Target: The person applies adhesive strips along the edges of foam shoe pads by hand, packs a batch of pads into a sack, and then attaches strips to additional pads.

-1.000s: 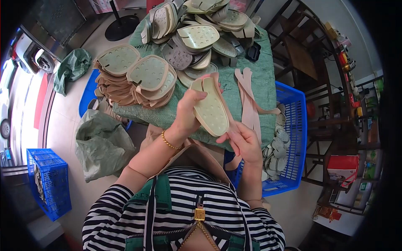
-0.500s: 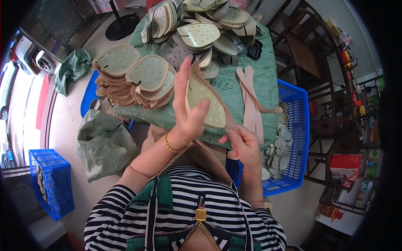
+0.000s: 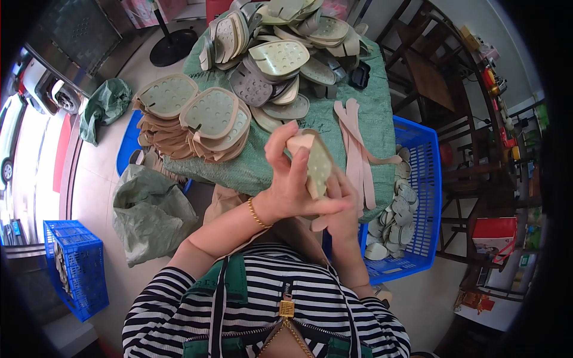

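A pale green, dimpled sole piece (image 3: 320, 164) is held upright and turned nearly edge-on above the table's near edge. My left hand (image 3: 290, 190), with a gold bracelet at the wrist, is closed on it from the left, fingertips on its upper edge. Lower down on the right, my right hand (image 3: 341, 203) grips the same piece, partly hidden behind my left hand. A beige strip runs along the piece's rim. More beige strips (image 3: 357, 155) lie crossed on the green woven table cover (image 3: 322, 116). Stacked sole pieces (image 3: 209, 113) with beige edging stand on the left.
A loose heap of dimpled sole pieces (image 3: 279, 56) covers the table's far side, beside a small black tray (image 3: 360, 74). To the right is a blue basket (image 3: 422, 238) of pieces. Another blue basket (image 3: 83, 268) and a crumpled sack (image 3: 149, 209) are on the left.
The sole piece has tilted from facing me to nearly edge-on. My left hand has come down and closed round it, and my right hand has moved up behind it.
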Motion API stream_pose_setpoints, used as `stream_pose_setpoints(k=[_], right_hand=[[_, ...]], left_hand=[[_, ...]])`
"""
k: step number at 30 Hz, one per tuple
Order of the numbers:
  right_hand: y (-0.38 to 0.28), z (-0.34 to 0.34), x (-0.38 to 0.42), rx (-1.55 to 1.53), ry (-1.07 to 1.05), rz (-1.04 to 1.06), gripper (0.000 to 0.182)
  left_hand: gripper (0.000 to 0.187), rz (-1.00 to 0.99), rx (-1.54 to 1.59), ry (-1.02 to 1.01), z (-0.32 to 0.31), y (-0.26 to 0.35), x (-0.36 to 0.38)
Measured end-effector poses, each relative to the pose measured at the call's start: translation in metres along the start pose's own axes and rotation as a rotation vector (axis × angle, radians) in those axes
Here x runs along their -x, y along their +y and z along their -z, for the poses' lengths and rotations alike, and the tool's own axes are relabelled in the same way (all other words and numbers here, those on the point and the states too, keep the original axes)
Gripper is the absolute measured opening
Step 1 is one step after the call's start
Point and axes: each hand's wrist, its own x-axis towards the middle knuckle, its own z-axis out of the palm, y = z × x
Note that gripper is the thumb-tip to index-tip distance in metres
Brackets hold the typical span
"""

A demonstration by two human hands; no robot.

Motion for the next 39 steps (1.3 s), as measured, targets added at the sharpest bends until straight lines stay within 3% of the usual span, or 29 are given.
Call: stream_pose_setpoints(k=[1, 3, 5, 7, 8, 9, 11, 12, 13, 15, 16, 18, 19, 21, 24, 28, 34, 36, 39], right_hand=[[0.006, 0.003, -0.008, 0.101, 0.064, 0.118, 0.033], [0.003, 0.028, -0.021, -0.29, 0.17, -0.171, 0.035], [-0.01, 0.046, -0.028, -0.277, 0.2, -0.085, 0.035], [-0.027, 0.06, -0.028, 0.286, -0.062, 0.118, 0.034], [-0.039, 0.059, -0.03, 0.453, -0.186, 0.212, 0.036], [-0.045, 0.055, -0.029, 0.452, -0.202, 0.21, 0.036], [-0.056, 0.045, -0.035, 0.616, -0.327, 0.289, 0.035], [-0.063, 0.042, -0.037, 0.647, -0.358, 0.301, 0.033], [-0.066, 0.045, -0.04, 0.646, -0.356, 0.302, 0.033], [-0.069, 0.062, -0.05, 0.59, -0.582, 0.208, 0.03], [-0.069, 0.068, -0.059, 0.59, -0.569, 0.203, 0.03], [-0.067, 0.078, -0.076, 0.699, -0.661, 0.361, 0.029], [-0.07, 0.077, -0.078, 0.699, -0.657, 0.359, 0.029], [-0.083, 0.071, -0.082, 0.832, -0.601, 0.52, 0.026], [-0.091, 0.069, -0.076, 0.904, -0.573, 0.599, 0.026], [-0.086, 0.061, -0.054, 0.962, -0.528, 0.638, 0.027], [-0.043, 0.041, -0.018, 0.804, -0.313, 0.64, 0.037], [-0.036, 0.031, -0.005, 0.802, -0.209, 0.479, 0.043], [-0.02, 0.02, -0.005, 0.717, -0.062, 0.475, 0.046]], left_hand=[[0.112, -0.01, 0.003, 0.005, 0.0, 0.001, 0.002], [0.106, 0.09, 0.412, -0.236, 0.011, 0.003, 0.004], [0.103, 0.452, 0.941, -0.477, 0.037, -0.006, -0.002], [0.099, 0.907, 0.913, -0.421, 0.05, -0.007, -0.015], [0.082, 0.828, 0.65, -0.508, 0.048, -0.011, -0.025], [0.082, 0.837, 0.641, -0.496, 0.049, -0.012, -0.032], [0.065, 0.832, 0.776, -0.964, 0.047, -0.014, -0.047], [0.05, 0.748, 0.716, -0.913, 0.042, -0.014, -0.046], [0.05, 0.746, 0.715, -0.914, 0.042, -0.014, -0.043], [0.041, 0.808, 0.868, -0.789, 0.04, -0.012, -0.039], [0.041, 0.806, 0.876, -0.801, 0.04, -0.01, -0.04], [0.039, 1.104, 0.893, -0.778, 0.044, -0.003, -0.04], [0.039, 1.104, 0.895, -0.782, 0.044, -0.002, -0.039], [0.039, 1.098, 0.888, -0.714, 0.045, -0.002, -0.037], [0.036, 0.969, 0.85, -0.657, 0.049, -0.001, -0.035], [0.036, 0.946, 0.837, -0.602, 0.056, -0.001, -0.034], [0.035, 1.119, 0.958, -0.49, 0.05, -0.001, -0.029], [0.042, 1.202, 0.965, -0.445, 0.044, -0.002, -0.027], [0.052, 1.326, 0.99, -0.457, 0.04, -0.003, -0.031]])
